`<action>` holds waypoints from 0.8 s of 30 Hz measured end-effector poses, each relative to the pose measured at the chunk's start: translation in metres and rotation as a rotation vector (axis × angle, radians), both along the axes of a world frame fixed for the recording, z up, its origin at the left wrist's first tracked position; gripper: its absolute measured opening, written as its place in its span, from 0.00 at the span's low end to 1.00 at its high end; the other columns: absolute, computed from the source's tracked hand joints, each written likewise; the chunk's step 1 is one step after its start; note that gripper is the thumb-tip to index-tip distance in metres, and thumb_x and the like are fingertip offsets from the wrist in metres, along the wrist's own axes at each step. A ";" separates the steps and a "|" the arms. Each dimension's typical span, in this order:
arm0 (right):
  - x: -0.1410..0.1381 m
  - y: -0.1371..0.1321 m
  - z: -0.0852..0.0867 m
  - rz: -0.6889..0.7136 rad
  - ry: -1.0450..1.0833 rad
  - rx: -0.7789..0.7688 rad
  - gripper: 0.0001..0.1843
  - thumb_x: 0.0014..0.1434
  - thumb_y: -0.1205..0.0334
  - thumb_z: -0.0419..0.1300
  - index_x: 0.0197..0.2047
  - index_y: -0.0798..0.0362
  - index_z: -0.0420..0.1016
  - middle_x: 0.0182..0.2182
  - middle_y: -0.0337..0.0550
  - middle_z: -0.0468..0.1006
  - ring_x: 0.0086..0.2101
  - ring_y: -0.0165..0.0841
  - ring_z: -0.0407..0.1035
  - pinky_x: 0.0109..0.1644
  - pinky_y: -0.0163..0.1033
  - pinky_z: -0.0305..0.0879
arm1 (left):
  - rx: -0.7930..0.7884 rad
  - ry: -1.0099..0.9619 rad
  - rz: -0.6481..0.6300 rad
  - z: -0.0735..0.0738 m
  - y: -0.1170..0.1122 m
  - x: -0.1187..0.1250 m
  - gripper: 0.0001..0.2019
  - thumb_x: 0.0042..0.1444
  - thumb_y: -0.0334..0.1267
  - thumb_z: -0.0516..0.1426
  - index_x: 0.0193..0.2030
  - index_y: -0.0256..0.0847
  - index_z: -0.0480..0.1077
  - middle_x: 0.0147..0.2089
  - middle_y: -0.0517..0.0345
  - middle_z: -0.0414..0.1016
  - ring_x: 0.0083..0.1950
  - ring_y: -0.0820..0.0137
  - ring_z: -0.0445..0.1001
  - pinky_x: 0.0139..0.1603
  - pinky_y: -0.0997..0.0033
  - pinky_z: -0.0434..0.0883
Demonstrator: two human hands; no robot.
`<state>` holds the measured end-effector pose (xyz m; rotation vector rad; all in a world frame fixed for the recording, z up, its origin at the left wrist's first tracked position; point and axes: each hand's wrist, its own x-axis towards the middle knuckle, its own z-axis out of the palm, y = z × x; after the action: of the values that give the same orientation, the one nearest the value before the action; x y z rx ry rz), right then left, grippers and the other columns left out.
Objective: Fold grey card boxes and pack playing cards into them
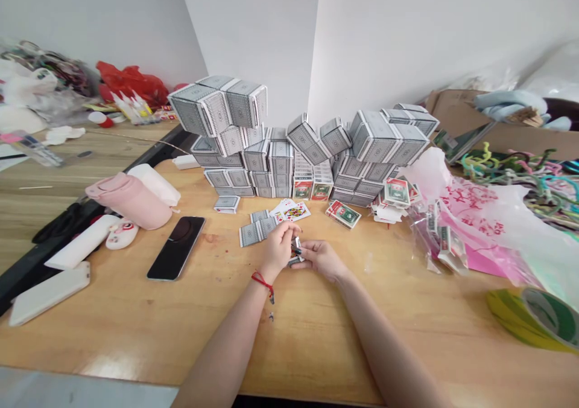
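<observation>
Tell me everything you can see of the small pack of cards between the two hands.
The small pack of cards is pinched between the person's left hand and right hand, whose fingers hide most of it. What shows is white card edges with some grey and dark marking. Its face design and card count are too small to tell. It sits low over the wooden tabletop, but I cannot tell whether it rests on it.
</observation>
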<state>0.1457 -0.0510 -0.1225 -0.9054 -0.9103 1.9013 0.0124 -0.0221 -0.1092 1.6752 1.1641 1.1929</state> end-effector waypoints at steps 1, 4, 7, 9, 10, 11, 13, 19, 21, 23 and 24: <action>-0.001 0.000 -0.001 -0.020 -0.017 0.010 0.16 0.41 0.54 0.67 0.30 0.58 0.76 0.27 0.43 0.77 0.28 0.33 0.72 0.37 0.43 0.71 | -0.044 -0.063 -0.012 0.001 -0.001 0.000 0.11 0.55 0.31 0.44 0.35 0.40 0.66 0.28 0.61 0.65 0.30 0.74 0.65 0.31 0.75 0.63; -0.004 0.001 -0.001 -0.070 -0.062 0.038 0.16 0.40 0.54 0.67 0.28 0.58 0.75 0.26 0.41 0.76 0.27 0.32 0.72 0.36 0.42 0.72 | -0.116 -0.129 -0.077 0.004 -0.004 0.001 0.09 0.54 0.36 0.48 0.41 0.40 0.65 0.26 0.63 0.62 0.28 0.75 0.64 0.30 0.76 0.63; -0.004 0.001 -0.003 -0.107 -0.106 0.061 0.16 0.39 0.53 0.67 0.25 0.58 0.74 0.23 0.40 0.75 0.25 0.32 0.72 0.33 0.41 0.72 | -0.091 -0.029 -0.113 0.006 -0.006 0.002 0.12 0.48 0.35 0.55 0.42 0.39 0.66 0.26 0.64 0.61 0.29 0.75 0.64 0.32 0.77 0.63; -0.004 0.002 -0.005 -0.125 -0.133 0.071 0.17 0.38 0.51 0.67 0.23 0.57 0.72 0.22 0.39 0.74 0.25 0.32 0.72 0.32 0.41 0.72 | -0.071 0.020 -0.115 0.005 -0.006 0.002 0.13 0.47 0.32 0.55 0.42 0.39 0.66 0.27 0.64 0.61 0.29 0.76 0.64 0.33 0.77 0.64; -0.004 0.002 -0.006 -0.132 -0.144 0.076 0.17 0.38 0.51 0.67 0.22 0.57 0.72 0.21 0.39 0.74 0.24 0.32 0.72 0.32 0.41 0.72 | -0.064 0.032 -0.117 0.005 -0.006 0.002 0.13 0.48 0.31 0.54 0.42 0.39 0.66 0.27 0.63 0.61 0.29 0.76 0.64 0.33 0.76 0.64; -0.004 0.002 -0.006 -0.138 -0.152 0.080 0.18 0.39 0.50 0.66 0.22 0.57 0.71 0.21 0.39 0.74 0.24 0.32 0.72 0.32 0.41 0.72 | -0.057 0.036 -0.119 0.004 -0.006 0.002 0.12 0.48 0.30 0.53 0.41 0.39 0.66 0.27 0.63 0.62 0.30 0.75 0.65 0.33 0.76 0.65; -0.004 0.002 -0.008 -0.151 -0.162 0.084 0.18 0.39 0.50 0.66 0.22 0.57 0.71 0.21 0.39 0.74 0.23 0.32 0.72 0.31 0.40 0.72 | -0.045 0.037 -0.115 0.003 -0.005 0.002 0.11 0.48 0.29 0.53 0.40 0.39 0.67 0.28 0.62 0.64 0.31 0.75 0.66 0.36 0.75 0.66; -0.005 0.001 -0.007 -0.182 -0.178 0.088 0.17 0.39 0.50 0.66 0.22 0.57 0.72 0.21 0.40 0.74 0.22 0.31 0.71 0.29 0.39 0.72 | -0.076 0.005 -0.089 -0.001 -0.004 0.002 0.11 0.47 0.29 0.53 0.39 0.38 0.70 0.29 0.59 0.68 0.32 0.74 0.67 0.36 0.73 0.67; -0.006 0.000 -0.006 -0.179 -0.177 0.097 0.16 0.40 0.51 0.66 0.22 0.57 0.73 0.21 0.40 0.75 0.21 0.32 0.71 0.29 0.40 0.72 | -0.094 -0.015 -0.085 -0.003 -0.004 0.003 0.11 0.47 0.30 0.54 0.38 0.38 0.71 0.28 0.60 0.68 0.31 0.74 0.68 0.35 0.74 0.67; -0.006 0.000 -0.005 -0.174 -0.186 0.104 0.15 0.40 0.52 0.65 0.23 0.57 0.73 0.21 0.41 0.75 0.20 0.31 0.71 0.29 0.41 0.72 | -0.114 -0.035 -0.067 -0.004 -0.004 0.004 0.10 0.47 0.31 0.55 0.37 0.38 0.72 0.27 0.59 0.69 0.30 0.74 0.68 0.32 0.74 0.67; -0.007 0.000 -0.005 -0.176 -0.196 0.112 0.15 0.40 0.52 0.65 0.23 0.57 0.74 0.22 0.41 0.75 0.20 0.31 0.70 0.28 0.41 0.71 | -0.126 -0.044 -0.057 -0.004 -0.004 0.004 0.10 0.47 0.31 0.55 0.37 0.38 0.72 0.27 0.59 0.69 0.29 0.74 0.68 0.31 0.75 0.67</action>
<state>0.1391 -0.0513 -0.1275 -1.0805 -1.0076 1.6169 0.0164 -0.0260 -0.1133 1.5693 1.1335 1.0932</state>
